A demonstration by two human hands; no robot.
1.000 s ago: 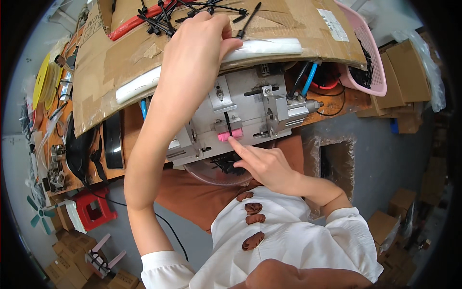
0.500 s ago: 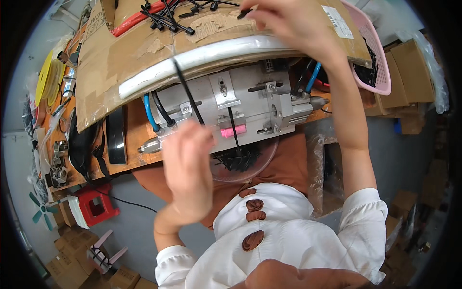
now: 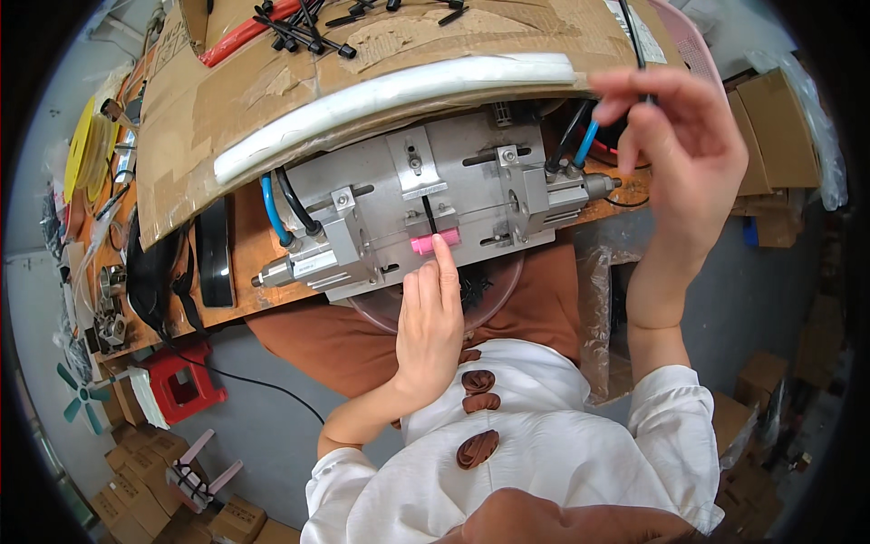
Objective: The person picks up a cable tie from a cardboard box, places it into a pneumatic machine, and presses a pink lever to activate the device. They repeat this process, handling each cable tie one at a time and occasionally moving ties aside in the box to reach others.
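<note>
My left hand (image 3: 430, 317) reaches to a pink block (image 3: 435, 241) on the front of a metal fixture (image 3: 381, 218). Its index finger is stretched out and touches the block; the other fingers are curled, and the thumb is hidden. A thin black rod (image 3: 429, 213) runs from under the fixture's centre bracket (image 3: 416, 163) to the pink block, its near end covered by the fingertip. Raised at the right, my right hand (image 3: 689, 145) is slightly blurred. Its fingers are closed around another thin black rod (image 3: 638, 41), which points up and away.
A cardboard sheet (image 3: 181, 163) edged with a white padded strip (image 3: 390, 95) overhangs the fixture. Black rods with thick heads (image 3: 313, 41) lie on it. Blue hoses (image 3: 272, 213) rise at the fixture. A clear bowl (image 3: 507, 290) with black pieces sits on my lap; a pink basket (image 3: 684, 41) stands right.
My left hand has moved right and its index finger now touches the pink block. My right hand has come back from the cardboard toward the right, with a black rod in it.
</note>
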